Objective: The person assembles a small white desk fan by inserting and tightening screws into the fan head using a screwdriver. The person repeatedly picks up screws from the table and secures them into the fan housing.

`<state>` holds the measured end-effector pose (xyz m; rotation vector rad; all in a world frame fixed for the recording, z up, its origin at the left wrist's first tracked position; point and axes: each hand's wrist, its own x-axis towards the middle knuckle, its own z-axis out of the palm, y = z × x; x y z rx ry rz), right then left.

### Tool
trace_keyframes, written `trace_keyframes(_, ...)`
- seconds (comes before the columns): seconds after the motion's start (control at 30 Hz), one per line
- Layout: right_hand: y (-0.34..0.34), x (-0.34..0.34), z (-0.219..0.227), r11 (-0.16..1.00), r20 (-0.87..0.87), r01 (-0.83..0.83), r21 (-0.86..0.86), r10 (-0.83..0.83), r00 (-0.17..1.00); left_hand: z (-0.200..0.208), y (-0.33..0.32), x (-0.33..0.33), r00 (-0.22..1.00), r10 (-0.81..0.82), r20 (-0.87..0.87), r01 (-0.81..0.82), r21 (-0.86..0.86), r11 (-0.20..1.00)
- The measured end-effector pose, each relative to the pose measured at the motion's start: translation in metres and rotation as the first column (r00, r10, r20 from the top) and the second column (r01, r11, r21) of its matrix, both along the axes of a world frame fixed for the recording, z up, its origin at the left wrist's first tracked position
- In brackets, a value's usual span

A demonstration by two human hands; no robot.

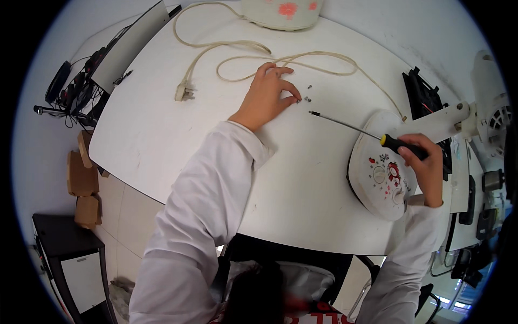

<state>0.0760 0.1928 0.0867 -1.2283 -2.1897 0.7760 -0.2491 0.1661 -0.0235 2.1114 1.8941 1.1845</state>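
Right grip (425,157) clasping a screwdriver (393,143), left grip (267,93) at small screw (299,101), hold unclear

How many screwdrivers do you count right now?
1: the black-handled screwdriver, held in the right hand, its tip near the small screws beside the left hand.

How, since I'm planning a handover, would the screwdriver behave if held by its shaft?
The screwdriver would probably be stiff: its slim shaft looks straight. It would likely tip handle-down, since the thick black handle, in the right hand, looks the bulkier end.
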Motion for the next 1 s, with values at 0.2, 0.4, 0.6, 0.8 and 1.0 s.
trace_keyframes(0.2,0.015,-0.030,-0.006,0.994,-0.016,-0.106,-0.029,0.106,0.994,0.003,-0.001,-0.016,0.966,-0.164,0.198,0.192,-0.132,0.972)
trace_keyframes(0.4,0.017,-0.036,-0.016,0.993,-0.004,-0.115,-0.011,0.115,0.993,0.006,-0.003,-0.025,0.970,-0.219,0.103,0.235,-0.179,0.956)
trace_keyframes(0.6,0.015,-0.037,-0.026,0.990,-0.027,-0.079,-0.119,0.076,0.997,0.005,0.001,-0.031,0.946,-0.285,0.154,0.312,-0.198,0.929)
trace_keyframes(0.8,0.012,-0.040,-0.027,0.991,-0.039,-0.081,-0.106,0.077,0.996,0.005,0.000,-0.032,0.945,-0.288,0.154,0.316,-0.208,0.926)
trace_keyframes(1.0,0.013,-0.040,-0.028,0.991,-0.045,-0.078,-0.109,0.074,0.996,0.008,0.000,-0.031,0.944,-0.287,0.165,0.319,-0.226,0.920)
